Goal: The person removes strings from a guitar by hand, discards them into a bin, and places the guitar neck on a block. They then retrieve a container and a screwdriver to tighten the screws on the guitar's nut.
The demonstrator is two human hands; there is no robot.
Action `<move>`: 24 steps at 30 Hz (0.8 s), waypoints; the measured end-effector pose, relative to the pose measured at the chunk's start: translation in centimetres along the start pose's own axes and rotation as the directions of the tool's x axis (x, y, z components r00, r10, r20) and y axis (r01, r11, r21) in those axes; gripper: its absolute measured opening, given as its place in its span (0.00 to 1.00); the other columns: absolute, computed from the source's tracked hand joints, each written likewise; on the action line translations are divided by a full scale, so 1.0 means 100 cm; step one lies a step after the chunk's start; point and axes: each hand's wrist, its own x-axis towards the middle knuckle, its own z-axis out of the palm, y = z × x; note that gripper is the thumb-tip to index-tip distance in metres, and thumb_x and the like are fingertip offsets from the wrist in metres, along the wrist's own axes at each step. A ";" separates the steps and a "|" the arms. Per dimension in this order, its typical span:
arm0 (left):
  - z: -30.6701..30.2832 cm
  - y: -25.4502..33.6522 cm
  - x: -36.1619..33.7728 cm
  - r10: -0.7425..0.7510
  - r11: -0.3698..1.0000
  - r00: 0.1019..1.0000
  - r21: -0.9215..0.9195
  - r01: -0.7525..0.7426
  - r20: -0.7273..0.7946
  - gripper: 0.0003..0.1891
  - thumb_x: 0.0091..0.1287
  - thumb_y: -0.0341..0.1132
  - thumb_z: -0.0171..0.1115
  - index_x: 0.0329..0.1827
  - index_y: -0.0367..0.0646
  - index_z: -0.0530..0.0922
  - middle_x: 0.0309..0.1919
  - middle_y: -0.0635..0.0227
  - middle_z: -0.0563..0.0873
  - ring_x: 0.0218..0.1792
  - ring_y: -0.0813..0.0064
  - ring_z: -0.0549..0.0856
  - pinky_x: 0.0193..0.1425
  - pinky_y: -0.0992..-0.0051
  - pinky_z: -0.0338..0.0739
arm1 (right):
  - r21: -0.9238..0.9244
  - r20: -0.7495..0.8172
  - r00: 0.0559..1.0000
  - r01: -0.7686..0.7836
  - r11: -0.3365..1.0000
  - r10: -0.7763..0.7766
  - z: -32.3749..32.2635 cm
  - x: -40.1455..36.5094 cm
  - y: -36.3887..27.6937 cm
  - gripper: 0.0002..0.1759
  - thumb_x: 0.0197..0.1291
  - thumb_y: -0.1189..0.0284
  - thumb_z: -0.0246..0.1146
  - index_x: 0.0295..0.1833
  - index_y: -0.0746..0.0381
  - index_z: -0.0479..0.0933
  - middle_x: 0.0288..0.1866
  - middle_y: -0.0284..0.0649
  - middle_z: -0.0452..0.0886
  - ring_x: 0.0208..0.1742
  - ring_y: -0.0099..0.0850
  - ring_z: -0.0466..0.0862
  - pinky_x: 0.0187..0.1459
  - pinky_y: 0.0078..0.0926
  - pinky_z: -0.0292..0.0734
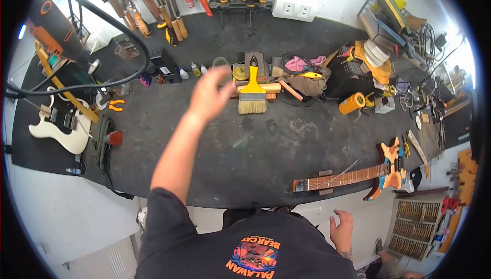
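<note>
The left hand (208, 94) reaches over the counter (245, 151), its fingers blurred but the thumb apart from them, just left of the brush (253, 87), which lies at the back among small tools, bristles toward the person. The right hand (341, 228) hangs beyond the counter's front edge, thumb and fingers apart, near the guitar (353, 176).

Your left arm (176, 159) stretches forward, left hand (207, 94) loosely curled; your right hand (341, 229) hangs low at your side, relaxed, unclenched.
</note>
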 end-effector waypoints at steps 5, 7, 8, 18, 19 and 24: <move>-0.063 0.021 0.136 0.127 0.990 0.969 0.091 -0.110 -0.213 0.18 0.69 0.39 0.72 0.57 0.40 0.85 0.45 0.63 0.91 0.41 0.76 0.89 0.48 0.72 0.83 | 0.013 -0.030 0.979 -0.200 0.980 0.200 0.009 -0.047 0.013 0.13 0.60 0.77 0.68 0.51 0.65 0.81 0.48 0.49 0.84 0.53 0.50 0.81 0.58 0.45 0.75; -0.072 0.018 0.176 0.185 0.964 0.953 0.231 -0.129 -0.240 0.21 0.69 0.46 0.71 0.57 0.40 0.85 0.45 0.62 0.92 0.42 0.71 0.91 0.48 0.69 0.83 | 0.026 -0.043 0.967 -0.249 0.968 0.250 0.014 -0.061 0.010 0.13 0.60 0.78 0.67 0.51 0.66 0.81 0.47 0.49 0.84 0.51 0.50 0.82 0.56 0.45 0.77; -0.073 0.015 0.191 0.256 0.921 0.932 0.358 -0.155 -0.256 0.24 0.68 0.49 0.71 0.57 0.40 0.85 0.46 0.61 0.92 0.42 0.68 0.91 0.49 0.68 0.84 | 0.031 -0.049 0.960 -0.274 0.961 0.275 0.017 -0.068 0.009 0.12 0.61 0.78 0.67 0.50 0.66 0.81 0.46 0.49 0.85 0.51 0.49 0.83 0.55 0.44 0.77; -0.065 0.058 0.225 -0.131 0.939 0.975 0.292 0.180 -0.181 0.18 0.64 0.37 0.72 0.50 0.32 0.86 0.29 0.52 0.91 0.31 0.58 0.93 0.43 0.62 0.86 | 0.032 0.031 0.919 -0.394 0.919 0.393 0.035 -0.084 -0.005 0.12 0.60 0.78 0.68 0.50 0.68 0.82 0.46 0.50 0.86 0.48 0.47 0.86 0.53 0.42 0.80; -0.071 0.078 0.221 -0.232 0.936 0.963 0.238 0.260 -0.137 0.16 0.65 0.35 0.71 0.49 0.30 0.85 0.27 0.51 0.91 0.32 0.59 0.93 0.43 0.63 0.86 | 0.031 0.029 0.920 -0.392 0.919 0.391 0.034 -0.080 -0.008 0.13 0.60 0.78 0.69 0.50 0.68 0.82 0.46 0.50 0.86 0.48 0.47 0.86 0.53 0.42 0.80; -0.075 0.009 0.255 -0.020 0.956 0.993 0.288 0.054 -0.119 0.30 0.60 0.53 0.78 0.57 0.39 0.86 0.37 0.60 0.93 0.34 0.73 0.93 0.41 0.72 0.85 | 0.047 0.046 0.930 -0.367 0.929 0.365 0.040 -0.073 -0.005 0.12 0.60 0.78 0.68 0.50 0.68 0.82 0.45 0.50 0.86 0.47 0.47 0.86 0.52 0.42 0.81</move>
